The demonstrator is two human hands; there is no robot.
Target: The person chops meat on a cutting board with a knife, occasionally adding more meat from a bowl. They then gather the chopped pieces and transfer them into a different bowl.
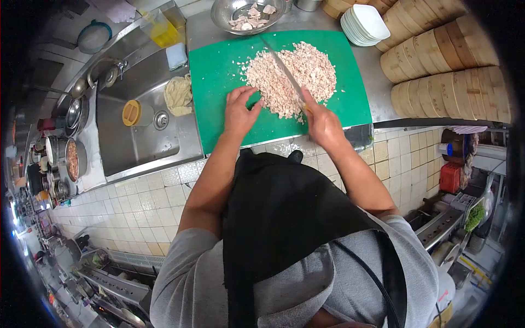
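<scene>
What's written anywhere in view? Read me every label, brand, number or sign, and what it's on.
No text is readable.
Bamboo steamers: dark marks on their sides, too small and blurred to read.
Knife: no lettering I can make out.
Chopping board: none visible.

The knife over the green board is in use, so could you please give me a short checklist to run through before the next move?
1. Knife gripped: ok, the right hand is closed around it.
2. Left hand away from the knife: ok, it is at the pile's left edge, apart from it.
3. Chopped pile on the green board: ok, with bits scattered around it.
4. Metal bowl emptied: not ok, larger pieces remain inside.
5. Green board secured against sliding: cannot tell, its underside is hidden.
</scene>
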